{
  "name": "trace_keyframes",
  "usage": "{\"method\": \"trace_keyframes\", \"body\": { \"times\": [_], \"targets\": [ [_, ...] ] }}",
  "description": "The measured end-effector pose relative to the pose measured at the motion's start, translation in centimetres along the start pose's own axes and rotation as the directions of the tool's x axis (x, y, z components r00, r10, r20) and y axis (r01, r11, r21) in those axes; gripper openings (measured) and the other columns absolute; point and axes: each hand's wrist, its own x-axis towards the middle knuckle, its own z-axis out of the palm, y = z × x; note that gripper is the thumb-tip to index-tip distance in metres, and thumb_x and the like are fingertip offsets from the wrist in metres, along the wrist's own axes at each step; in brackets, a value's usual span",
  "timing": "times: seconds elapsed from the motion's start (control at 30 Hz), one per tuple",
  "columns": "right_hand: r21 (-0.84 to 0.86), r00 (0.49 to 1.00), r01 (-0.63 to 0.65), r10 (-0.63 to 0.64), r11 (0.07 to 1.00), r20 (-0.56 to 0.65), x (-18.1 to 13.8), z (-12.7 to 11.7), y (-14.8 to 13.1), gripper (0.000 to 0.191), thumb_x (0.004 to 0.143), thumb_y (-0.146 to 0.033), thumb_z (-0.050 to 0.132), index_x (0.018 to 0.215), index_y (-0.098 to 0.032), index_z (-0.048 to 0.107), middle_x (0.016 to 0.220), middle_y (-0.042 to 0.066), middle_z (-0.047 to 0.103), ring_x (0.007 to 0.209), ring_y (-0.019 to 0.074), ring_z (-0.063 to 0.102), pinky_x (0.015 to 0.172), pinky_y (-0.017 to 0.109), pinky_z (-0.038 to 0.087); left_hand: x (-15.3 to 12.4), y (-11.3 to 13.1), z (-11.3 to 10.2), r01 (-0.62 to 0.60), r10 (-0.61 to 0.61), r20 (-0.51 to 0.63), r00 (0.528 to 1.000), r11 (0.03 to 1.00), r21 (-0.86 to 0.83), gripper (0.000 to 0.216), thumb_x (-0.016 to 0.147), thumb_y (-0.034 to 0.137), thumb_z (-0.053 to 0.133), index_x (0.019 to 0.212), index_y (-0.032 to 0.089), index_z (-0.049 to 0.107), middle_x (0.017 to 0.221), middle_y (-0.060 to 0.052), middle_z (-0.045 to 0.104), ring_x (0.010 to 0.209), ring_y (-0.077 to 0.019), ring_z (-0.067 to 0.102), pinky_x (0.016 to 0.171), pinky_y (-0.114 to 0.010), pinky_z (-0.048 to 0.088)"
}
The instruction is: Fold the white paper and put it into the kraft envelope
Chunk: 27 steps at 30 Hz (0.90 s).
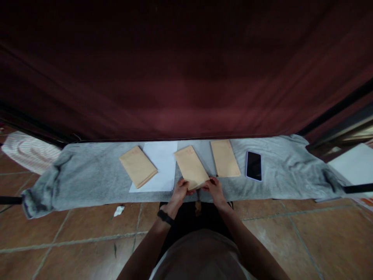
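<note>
Between my two hands is a tan paper envelope [192, 166], its near end tilted up off the cloth. My left hand [181, 189] pinches the near left corner, thumb on top. At the near right corner my right hand [214, 188] grips the same envelope with thumb and fingers. To the left, several similar envelopes [137, 166] lie stacked, partly on white paper sheets [163, 163]. Another tan envelope [225, 158], with faint red print near its far end, lies flat to the right of my hands.
A grey cloth [93, 171] covers the narrow table. A phone [253, 166] in a light purple case lies on it at the right. A dark red curtain [186, 97] hangs along the far edge. A white scrap [119, 210] lies on the tiled floor [87, 225].
</note>
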Motion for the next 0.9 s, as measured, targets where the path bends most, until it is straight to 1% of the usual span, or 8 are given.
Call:
{"method": "trace_keyframes", "body": {
  "times": [0.27, 0.33, 0.4, 0.47, 0.53, 0.67, 0.8, 0.9],
  "targets": [
    [-0.186, 0.996, 0.080, -0.070, 0.979, 0.061, 0.0, -1.0, 0.2, 0.024, 0.071, -0.042, 0.062, 0.083, -0.021, 0.063, 0.070, 0.001, 0.068, 0.059, 0.0195, 0.066, 0.056, 0.033, 0.059, 0.6, -0.8, -0.3, -0.041, 0.046, -0.057, 0.997, 0.996, 0.076, 0.011, 0.085, 0.025, 0.065, 0.092, 0.019, 0.059, 0.075, 0.001, 0.068, 0.052, -0.0127, 0.067, 0.048, -0.022, 0.054],
    [-0.235, 0.990, 0.141, -0.131, 0.962, 0.061, -0.3, -1.7, -0.2, 0.024, 0.075, -0.038, 0.061, 0.091, -0.021, 0.066, 0.077, 0.003, 0.070, 0.067, 0.0212, 0.068, 0.064, 0.036, 0.060, 0.8, -0.8, -0.7, -0.054, 0.060, -0.062, 0.996, 0.993, 0.104, 0.012, 0.084, 0.025, 0.066, 0.091, 0.019, 0.058, 0.072, 0.002, 0.067, 0.049, -0.0113, 0.064, 0.045, -0.021, 0.051],
    [-0.293, 0.972, 0.236, -0.229, 0.926, 0.058, -0.5, -2.3, -0.8, 0.024, 0.079, -0.033, 0.059, 0.099, -0.022, 0.067, 0.095, 0.006, 0.073, 0.088, 0.0233, 0.069, 0.083, 0.039, 0.058, 1.0, -0.6, -1.2, -0.069, 0.077, -0.048, 0.996, 0.989, 0.134, 0.014, 0.082, 0.027, 0.067, 0.090, 0.019, 0.058, 0.067, 0.004, 0.064, 0.046, -0.0105, 0.061, 0.042, -0.019, 0.047],
    [-0.405, 0.917, 0.396, -0.378, 0.824, 0.127, -0.5, -2.6, -1.5, 0.026, 0.085, -0.027, 0.055, 0.107, -0.023, 0.068, 0.110, 0.008, 0.072, 0.106, 0.0241, 0.066, 0.098, 0.041, 0.053, 1.2, -0.3, -1.5, -0.088, 0.091, -0.011, 0.996, 0.982, 0.165, 0.015, 0.081, 0.028, 0.068, 0.088, 0.019, 0.059, 0.062, 0.004, 0.062, 0.043, -0.0101, 0.058, 0.040, -0.018, 0.043],
    [-0.498, 0.823, 0.564, -0.502, 0.658, 0.268, -0.3, -2.6, -1.9, 0.032, 0.091, -0.023, 0.047, 0.115, -0.024, 0.068, 0.120, 0.008, 0.070, 0.117, 0.0231, 0.063, 0.105, 0.042, 0.049, 1.4, 0.1, -1.6, -0.105, 0.100, 0.032, 0.994, 0.976, 0.191, 0.014, 0.080, 0.029, 0.069, 0.086, 0.019, 0.060, 0.060, 0.004, 0.062, 0.041, -0.0099, 0.056, 0.039, -0.018, 0.041],
    [-0.550, 0.666, 0.736, -0.566, 0.395, 0.485, 0.5, -2.3, -1.9, 0.043, 0.098, -0.020, 0.040, 0.135, -0.022, 0.061, 0.139, 0.009, 0.063, 0.133, 0.0211, 0.055, 0.115, 0.043, 0.043, 2.0, 0.6, -1.3, -0.122, 0.114, 0.044, 0.992, 0.964, 0.237, 0.014, 0.081, 0.029, 0.068, 0.083, 0.019, 0.058, 0.057, 0.004, 0.059, 0.040, -0.0103, 0.055, 0.039, -0.019, 0.041],
    [-0.617, 0.598, 0.769, -0.522, 0.164, 0.607, 1.1, -2.5, -1.0, 0.046, 0.100, -0.022, 0.040, 0.144, -0.019, 0.054, 0.148, 0.011, 0.056, 0.141, 0.0238, 0.048, 0.118, 0.047, 0.039, 2.3, 0.4, -1.0, -0.127, 0.132, 0.002, 0.991, 0.943, 0.308, 0.013, 0.085, 0.030, 0.064, 0.085, 0.021, 0.055, 0.061, 0.003, 0.061, 0.040, -0.0117, 0.056, 0.040, -0.021, 0.042],
    [-0.634, 0.572, 0.772, -0.487, 0.046, 0.661, 1.1, -2.6, -0.6, 0.048, 0.101, -0.023, 0.042, 0.147, -0.021, 0.051, 0.152, 0.010, 0.053, 0.142, 0.0247, 0.047, 0.119, 0.049, 0.037, 1.7, 0.3, -1.3, -0.134, 0.159, -0.037, 0.987, 0.916, 0.379, 0.011, 0.087, 0.030, 0.062, 0.087, 0.022, 0.056, 0.065, 0.003, 0.062, 0.044, -0.0139, 0.060, 0.045, -0.023, 0.045]
  ]
}}
